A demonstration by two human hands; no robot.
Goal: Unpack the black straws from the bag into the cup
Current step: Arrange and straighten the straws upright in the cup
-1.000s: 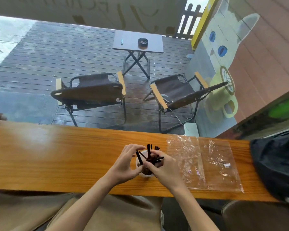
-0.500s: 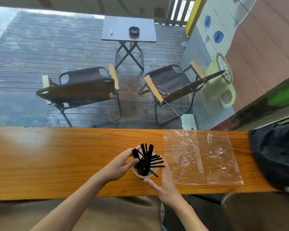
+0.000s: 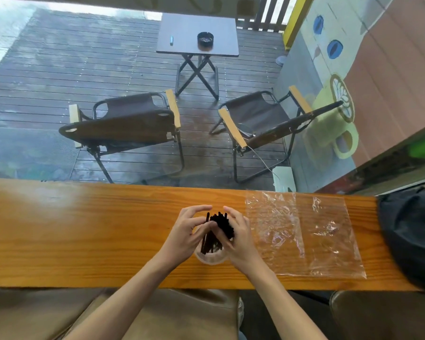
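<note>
Honestly, both hands, left hand (image 3: pixel 187 231) and right hand (image 3: pixel 238 238), grasp the black straws (image 3: pixel 219 225) bunched in the cup (image 3: pixel 210 258) near the worktop's (image 3: pixel 84 229) front edge; squeezing unevenly could tip it. Bag (image 3: pixel 302 231) looks empty.

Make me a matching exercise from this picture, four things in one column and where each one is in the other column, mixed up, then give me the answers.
Things:
1. black straws
2. clear plastic bag
3. ashtray
4. dark backpack

Places:
A. at the right end of the wooden counter
B. standing in the cup, gathered between the left hand and the right hand
C. on the folding table out on the deck
D. lying flat on the counter, right of the cup

Pairs: 1-B, 2-D, 3-C, 4-A
</note>
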